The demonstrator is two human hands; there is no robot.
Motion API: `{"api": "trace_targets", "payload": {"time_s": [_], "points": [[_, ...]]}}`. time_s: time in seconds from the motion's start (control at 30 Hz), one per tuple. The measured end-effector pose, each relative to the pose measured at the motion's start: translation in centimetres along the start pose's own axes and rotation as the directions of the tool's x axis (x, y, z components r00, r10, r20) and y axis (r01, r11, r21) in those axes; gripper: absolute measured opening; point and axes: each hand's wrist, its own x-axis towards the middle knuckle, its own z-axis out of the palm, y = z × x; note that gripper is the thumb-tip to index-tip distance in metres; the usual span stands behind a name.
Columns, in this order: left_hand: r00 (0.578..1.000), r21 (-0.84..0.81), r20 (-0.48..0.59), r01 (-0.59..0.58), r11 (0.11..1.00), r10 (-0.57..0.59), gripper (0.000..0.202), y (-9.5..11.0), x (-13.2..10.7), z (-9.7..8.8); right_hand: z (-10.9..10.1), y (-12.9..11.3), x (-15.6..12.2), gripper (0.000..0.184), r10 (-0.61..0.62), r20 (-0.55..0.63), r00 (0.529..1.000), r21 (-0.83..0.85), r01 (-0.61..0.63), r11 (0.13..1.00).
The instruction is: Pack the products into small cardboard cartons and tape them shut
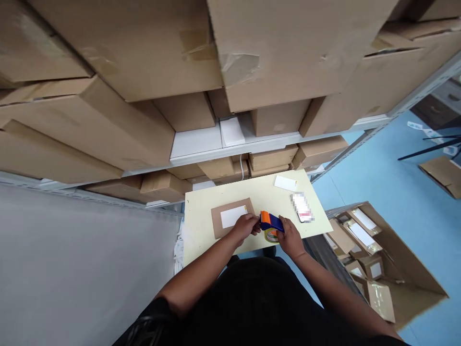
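Tabletop edges: the pale yellow tabletop (216, 240) is sitting in the lower middle of the frame, its near edge running just under both hands and its far edge lying close below the shelves.
Open room: a grey surface is filling the lower left of the frame; blue floor (389, 182) is lying open at the right; bare tabletop is showing between the flat parcel and the far edge.
Tape dispenser: the tape dispenser (271, 223) is sitting at the near edge of the tabletop, between the two hands, just right of the flat parcel.
Left hand: the left hand (246, 226) is resting on the right end of the flat parcel (230, 217), fingers curled and touching the dispenser's left end.
Right hand: the right hand (290, 236) is gripping the dispenser from the right.
Look of the dispenser: orange and blue body, with a roll of tape showing underneath.
Look of the parcel: brown cardboard, lying flat, with a white label on top.
Nearby: a white card (285, 183) and a blurred item (301, 207) are lying on the tabletop's right part, apart from the hands.
Surroundings: stacked cardboard boxes (144, 57) are crowding the shelves above; an open box (392, 259) of small packages is standing on the floor at the lower right.
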Motion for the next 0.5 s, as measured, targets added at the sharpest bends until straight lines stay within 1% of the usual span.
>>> {"api": "trace_targets", "payload": {"time_s": [0.1,0.2,0.27,0.33,0.37,0.4,0.43,0.5], "points": [[1.000,-0.014,-0.003,0.015,1.000,-0.015,0.030,-0.8,-0.1,1.1,-0.5,0.1,-0.7,0.069,0.020,0.033,0.999,0.070,-0.022,0.997],[1.000,0.022,-0.024,0.006,1.000,-0.006,0.021,-1.3,-0.2,1.7,-0.5,-0.1,-1.2,0.072,0.014,0.086,0.996,0.114,-0.023,0.993],[0.999,0.115,-0.048,0.003,0.993,0.002,0.017,-1.3,-0.1,1.5,-0.2,-0.5,-1.4,0.071,0.036,0.092,0.995,0.120,-0.047,0.992],[0.997,0.303,-0.066,-0.016,0.953,0.038,0.016,-0.8,0.2,1.0,0.3,-1.1,-1.6,0.069,0.088,0.079,0.993,0.114,-0.097,0.989],[0.995,0.421,-0.057,-0.045,0.906,0.076,0.016,-0.3,0.6,0.6,0.5,-1.3,-1.7,0.069,0.116,0.073,0.991,0.111,-0.123,0.986],[0.991,0.536,-0.035,-0.089,0.839,0.128,0.017,0.2,1.0,0.2,0.9,-1.6,-2.0,0.069,0.143,0.064,0.988,0.112,-0.150,0.982],[0.983,0.647,0.002,-0.143,0.749,0.186,0.018,0.9,1.6,-0.2,1.2,-1.7,-2.4,0.069,0.173,0.052,0.984,0.119,-0.178,0.977],[0.955,0.815,0.091,-0.234,0.530,0.282,0.022,2.4,3.1,-0.8,2.0,-1.9,-3.6,0.069,0.254,0.016,0.967,0.147,-0.254,0.956]]}}
